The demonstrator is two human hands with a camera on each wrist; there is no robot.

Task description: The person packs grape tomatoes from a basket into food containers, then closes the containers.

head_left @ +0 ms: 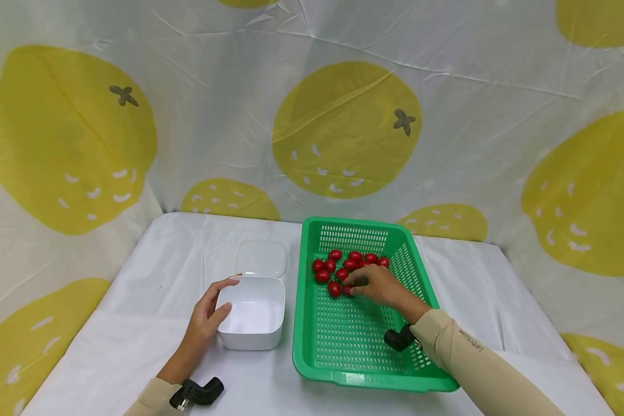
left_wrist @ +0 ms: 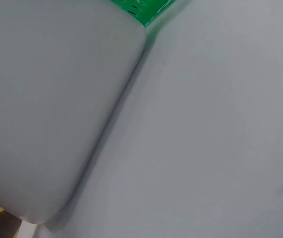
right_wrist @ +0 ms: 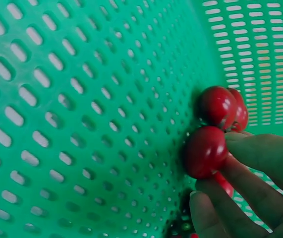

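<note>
Several red cherry tomatoes point(head_left: 334, 289) lie in a green perforated basket point(head_left: 361, 379), mostly toward its far half. My right hand point(head_left: 377, 286) reaches into the basket and pinches one cherry tomato point(right_wrist: 205, 151) between thumb and fingers. In the right wrist view, other tomatoes point(right_wrist: 218, 106) sit just beyond it. Left of the basket stands a white square container point(head_left: 251, 341), with nothing visible inside. My left hand point(head_left: 206, 312) holds it at its left side, thumb over the rim. The left wrist view is mostly filled by the container's outer wall point(left_wrist: 57, 99).
Behind the container a translucent lid point(head_left: 262, 259) lies flat on the white-covered table point(head_left: 151, 289). A lemon-print curtain point(head_left: 213, 115) encloses the back and sides. Each wrist wears a black camera mount point(head_left: 197, 393).
</note>
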